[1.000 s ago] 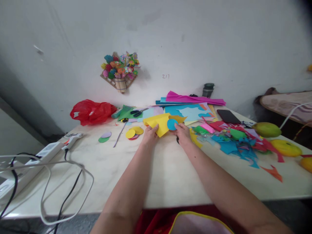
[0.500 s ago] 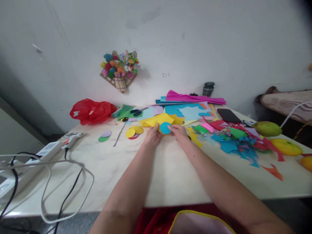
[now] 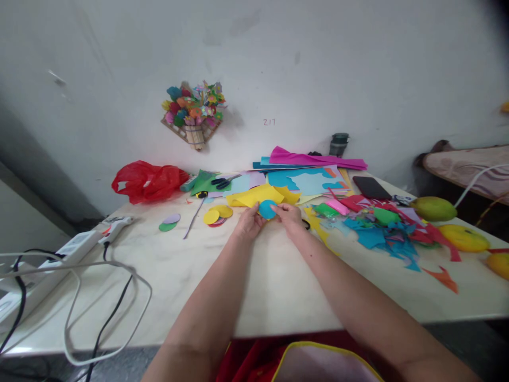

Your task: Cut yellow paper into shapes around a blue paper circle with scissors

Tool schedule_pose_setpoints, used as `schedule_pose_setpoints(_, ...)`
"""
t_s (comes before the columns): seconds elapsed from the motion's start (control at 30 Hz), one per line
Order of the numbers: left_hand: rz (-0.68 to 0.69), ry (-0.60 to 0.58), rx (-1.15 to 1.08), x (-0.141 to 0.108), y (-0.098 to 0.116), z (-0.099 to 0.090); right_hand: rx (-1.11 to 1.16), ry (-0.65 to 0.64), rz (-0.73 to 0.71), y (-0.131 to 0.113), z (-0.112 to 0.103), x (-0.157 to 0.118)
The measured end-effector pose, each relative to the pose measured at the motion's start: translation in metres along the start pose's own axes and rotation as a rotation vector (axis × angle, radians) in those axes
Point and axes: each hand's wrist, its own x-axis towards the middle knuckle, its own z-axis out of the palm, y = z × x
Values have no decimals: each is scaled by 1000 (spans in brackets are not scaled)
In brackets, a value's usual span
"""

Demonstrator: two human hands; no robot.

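A blue paper circle [image 3: 268, 209] is held between my two hands, over the front edge of a yellow sheet [image 3: 256, 196]. My left hand [image 3: 249, 222] pinches the circle's left side, and the fingers of my right hand [image 3: 287, 215] close on its right side. To the left lie yellow circles [image 3: 211, 216] with a red one partly under them. Farther left, a lilac circle [image 3: 172, 218] overlaps a green circle [image 3: 168, 227]. A black loop, perhaps a scissor handle, shows beside my right wrist.
Paper scraps [image 3: 382, 233], a phone [image 3: 371, 188] and mangoes [image 3: 463, 237] lie to the right. Dark scissors [image 3: 222, 182] and a red bag [image 3: 149, 181] are at the back left. Cables and a power strip [image 3: 73, 252] occupy the left edge.
My right hand has shifted slightly against the blue circle, and the black loop beside my right wrist shows more. The whole view has moved a little.
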Motion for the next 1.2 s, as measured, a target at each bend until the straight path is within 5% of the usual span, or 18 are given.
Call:
schedule_pose_setpoints(0.63,25,-166,82,6,-8,-13,-145,32,-115,9,3,6)
schedule_pose_setpoints(0.83,68,-91,59,9,-11,-13,-145,68,-175,10,0,7)
schedule_pose_setpoints(0.97,101,-92,33,12,-10,-13,-88,96,-86,6,-3,4)
schedule_pose_setpoints(1.2,134,-71,52,16,-10,-19,23,-97,84,-7,-4,-2)
